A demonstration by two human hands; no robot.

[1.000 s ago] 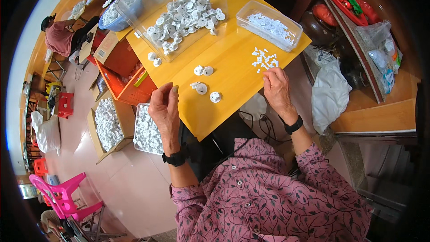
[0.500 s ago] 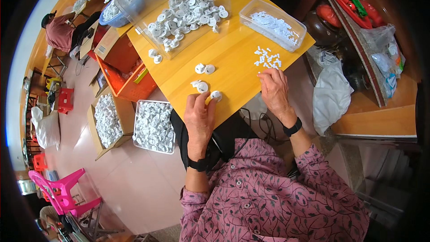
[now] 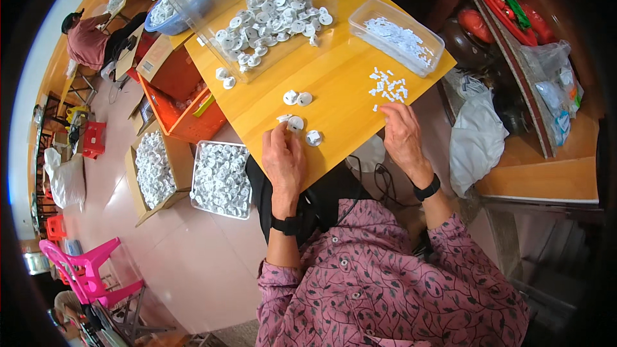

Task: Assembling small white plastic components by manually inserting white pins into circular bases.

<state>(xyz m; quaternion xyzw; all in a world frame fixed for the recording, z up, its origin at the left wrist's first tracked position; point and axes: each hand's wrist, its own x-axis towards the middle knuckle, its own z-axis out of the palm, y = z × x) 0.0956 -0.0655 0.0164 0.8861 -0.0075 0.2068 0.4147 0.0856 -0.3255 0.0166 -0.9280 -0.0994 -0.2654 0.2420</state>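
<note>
Round white plastic cap (image 3: 295,123) near front edge of yellow wooden table (image 3: 334,77), pinched by left hand (image 3: 283,160) fingertips; right hand (image 3: 402,135) fingers loose beside small white clips (image 3: 387,83); risk: weak pinch drops cap over edge.

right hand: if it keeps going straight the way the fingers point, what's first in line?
Probably the loose cluster of small white pieces on the yellow table, just beyond the right hand fingertips. Behind them sits the clear tray.
</note>
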